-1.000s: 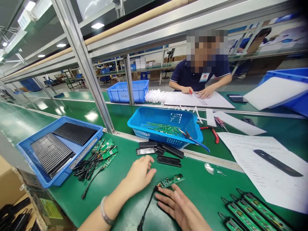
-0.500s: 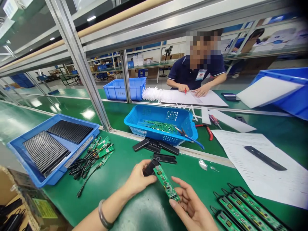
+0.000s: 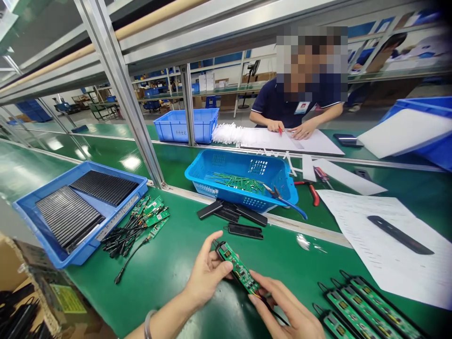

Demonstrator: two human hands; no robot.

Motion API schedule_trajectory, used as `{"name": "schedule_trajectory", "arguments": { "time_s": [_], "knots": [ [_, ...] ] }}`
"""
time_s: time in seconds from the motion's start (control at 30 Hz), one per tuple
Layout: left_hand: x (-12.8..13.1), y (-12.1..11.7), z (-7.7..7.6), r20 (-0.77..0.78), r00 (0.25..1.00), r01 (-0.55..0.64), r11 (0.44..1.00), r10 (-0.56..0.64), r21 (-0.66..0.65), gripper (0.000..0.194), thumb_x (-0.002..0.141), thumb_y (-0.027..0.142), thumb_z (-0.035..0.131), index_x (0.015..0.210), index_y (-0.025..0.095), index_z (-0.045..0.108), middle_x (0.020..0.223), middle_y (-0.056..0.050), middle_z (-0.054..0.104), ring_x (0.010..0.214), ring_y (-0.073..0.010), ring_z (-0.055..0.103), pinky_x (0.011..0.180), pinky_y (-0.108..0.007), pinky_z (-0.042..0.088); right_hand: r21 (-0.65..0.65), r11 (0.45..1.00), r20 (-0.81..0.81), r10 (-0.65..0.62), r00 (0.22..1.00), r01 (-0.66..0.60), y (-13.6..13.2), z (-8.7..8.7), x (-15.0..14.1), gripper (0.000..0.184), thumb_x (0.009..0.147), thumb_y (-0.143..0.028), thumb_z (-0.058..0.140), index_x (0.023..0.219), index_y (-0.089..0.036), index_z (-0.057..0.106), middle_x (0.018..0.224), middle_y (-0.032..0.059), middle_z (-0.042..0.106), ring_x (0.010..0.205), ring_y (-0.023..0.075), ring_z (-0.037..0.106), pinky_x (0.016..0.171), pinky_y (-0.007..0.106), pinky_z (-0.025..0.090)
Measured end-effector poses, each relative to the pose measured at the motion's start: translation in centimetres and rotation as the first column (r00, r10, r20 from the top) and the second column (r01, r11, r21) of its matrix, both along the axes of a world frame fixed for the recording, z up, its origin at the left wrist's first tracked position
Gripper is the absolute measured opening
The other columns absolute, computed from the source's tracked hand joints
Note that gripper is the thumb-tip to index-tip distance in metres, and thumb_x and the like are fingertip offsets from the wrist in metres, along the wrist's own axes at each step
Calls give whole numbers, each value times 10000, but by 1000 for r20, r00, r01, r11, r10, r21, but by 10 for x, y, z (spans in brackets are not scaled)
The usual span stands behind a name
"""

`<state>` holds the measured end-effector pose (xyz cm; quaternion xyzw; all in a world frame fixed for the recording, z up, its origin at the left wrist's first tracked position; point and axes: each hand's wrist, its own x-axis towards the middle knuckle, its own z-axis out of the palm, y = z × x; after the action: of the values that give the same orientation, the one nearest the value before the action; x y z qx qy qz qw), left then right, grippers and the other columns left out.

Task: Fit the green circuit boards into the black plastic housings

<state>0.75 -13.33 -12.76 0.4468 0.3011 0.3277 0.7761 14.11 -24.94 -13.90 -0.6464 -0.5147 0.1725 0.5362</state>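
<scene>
A narrow green circuit board (image 3: 237,269) sitting in a black shell is held between both hands just above the green table. My left hand (image 3: 206,272) pinches its far end with thumb and fingers. My right hand (image 3: 284,308) grips the near end, where a black cable comes out. Loose black shells (image 3: 231,214) lie on the table just beyond my hands.
A blue basket (image 3: 243,183) with green boards and pliers stands behind. A blue tray (image 3: 76,209) of black parts is at left, beside a pile of cabled boards (image 3: 139,228). Assembled boards (image 3: 367,306) lie at lower right, white paper (image 3: 391,245) at right. A person works opposite.
One second ago the board lay on the table by my hands. Both hands picked it up, and it now sits in a black shell held between them.
</scene>
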Motion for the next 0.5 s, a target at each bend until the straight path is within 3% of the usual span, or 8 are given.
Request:
{"name": "schedule_trajectory", "arguments": {
  "time_s": [0.1, 0.33, 0.5],
  "knots": [
    [-2, 0, 2, 20, 1000, 20, 1000, -20, 7, 893, 727, 421, 778, 1426, 227, 257, 964, -71, 683, 792, -157, 665, 717, -275, 497, -15, 1000, -5, 14, 1000, -14, 0, 0, -1, 309, 862, -383, 633, 1136, -255, 698, 963, 76, 643, 750, 192, 616, 725, 271, 514],
    [-1, -2, 6, 50, 997, 59, 998, -58, -12, 788, 744, 385, 770, 1364, 220, 313, 976, -81, 690, 840, -175, 679, 740, -279, 504, 12, 1000, 19, -8, 1000, 7, 3, -2, 2, 301, 838, -339, 671, 1128, -269, 709, 877, 49, 526, 704, 174, 573, 658, 279, 506],
    [4, -8, 5, 5, 999, -38, 999, 38, -24, 910, 669, 338, 830, 1382, 190, 285, 885, -72, 709, 803, -174, 673, 758, -288, 501, -190, 978, -205, 46, 978, -86, 9, -7, 0, 356, 810, -368, 694, 1121, -203, 640, 955, 73, 608, 693, 177, 612, 622, 275, 516]
  ]
}}
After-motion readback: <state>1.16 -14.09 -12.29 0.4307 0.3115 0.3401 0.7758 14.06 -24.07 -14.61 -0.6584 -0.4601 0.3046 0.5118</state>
